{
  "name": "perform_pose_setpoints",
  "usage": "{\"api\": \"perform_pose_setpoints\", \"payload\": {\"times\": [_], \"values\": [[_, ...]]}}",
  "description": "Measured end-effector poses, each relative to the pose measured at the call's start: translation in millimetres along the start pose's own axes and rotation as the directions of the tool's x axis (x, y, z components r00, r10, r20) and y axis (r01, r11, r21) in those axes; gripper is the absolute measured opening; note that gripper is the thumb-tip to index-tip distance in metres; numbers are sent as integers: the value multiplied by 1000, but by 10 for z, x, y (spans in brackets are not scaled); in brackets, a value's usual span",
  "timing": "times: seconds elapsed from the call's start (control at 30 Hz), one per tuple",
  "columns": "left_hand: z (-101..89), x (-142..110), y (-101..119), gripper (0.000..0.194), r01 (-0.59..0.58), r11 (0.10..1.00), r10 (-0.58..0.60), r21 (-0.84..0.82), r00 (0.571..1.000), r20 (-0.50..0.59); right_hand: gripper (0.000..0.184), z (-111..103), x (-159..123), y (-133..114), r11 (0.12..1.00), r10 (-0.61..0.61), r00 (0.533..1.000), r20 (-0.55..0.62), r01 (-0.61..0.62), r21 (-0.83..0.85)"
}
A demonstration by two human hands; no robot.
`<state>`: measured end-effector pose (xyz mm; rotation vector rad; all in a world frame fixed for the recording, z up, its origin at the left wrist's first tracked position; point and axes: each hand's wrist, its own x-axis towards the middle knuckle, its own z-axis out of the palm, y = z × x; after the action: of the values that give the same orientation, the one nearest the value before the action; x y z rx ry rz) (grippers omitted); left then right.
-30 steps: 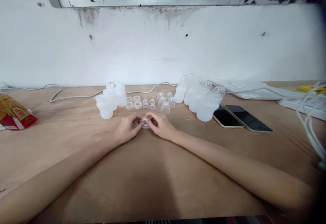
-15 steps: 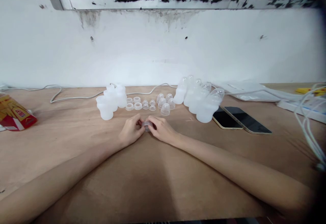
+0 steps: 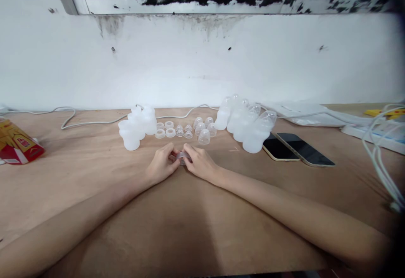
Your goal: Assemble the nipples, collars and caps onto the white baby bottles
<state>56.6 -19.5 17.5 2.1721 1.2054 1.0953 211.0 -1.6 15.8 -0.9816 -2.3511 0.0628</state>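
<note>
Fingers of both my hands close around a small translucent bottle collar ring (image 3: 182, 155) low over the table. My left hand (image 3: 163, 163) grips its left side and my right hand (image 3: 198, 162) its right side; the fingers hide much of it. Just beyond the hands sit several loose collar rings (image 3: 170, 133), several clear bottle nipples (image 3: 188, 133) and several clear dome caps (image 3: 204, 136). White baby bottle bodies (image 3: 130, 136) stand in a group to the left, without caps. To the right is a group of white bottles with clear domed tops (image 3: 254, 140).
Two phones (image 3: 306, 150) lie right of the capped bottles, side by side. A red and yellow box (image 3: 22, 145) is at the far left. A pale cable (image 3: 90, 122) runs along the wall; a plastic bag (image 3: 300, 114) and white cords (image 3: 379, 160) are at the right.
The collar ring appears slightly more tilted between my fingers. Both hands stay in nearly the same place, and the view has shifted slightly.
</note>
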Motion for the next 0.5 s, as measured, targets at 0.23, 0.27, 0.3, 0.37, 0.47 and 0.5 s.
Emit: {"api": "perform_pose_setpoints", "payload": {"times": [0.23, 0.27, 0.3, 0.37, 0.47, 0.5], "values": [[5, -14, -15, 4, -7, 999, 9, 52, 998, -54, 14, -32, 17, 38, 990, -65, 998, -6, 66, 127], [4, -17, -18, 6, -11, 998, 14, 57, 998, -56, 17, -39, 18, 46, 985, -89, 996, -14, 90, 150], [3, -20, -23, 7, -14, 998, 18, 59, 998, -56, 19, -45, 19, 52, 980, -109, 994, -20, 111, 167], [3, -23, -31, 7, -17, 998, 20, 58, 998, -54, 20, -49, 16, 58, 975, -135, 990, -27, 138, 176], [0, -15, -37, 6, -8, 998, 12, 68, 998, -61, 20, -36, 7, 59, 974, -162, 986, -26, 165, 153], [-1, -10, -37, 6, -4, 997, 9, 74, 998, -65, 20, -29, 3, 59, 976, -165, 986, -26, 167, 141]]}}
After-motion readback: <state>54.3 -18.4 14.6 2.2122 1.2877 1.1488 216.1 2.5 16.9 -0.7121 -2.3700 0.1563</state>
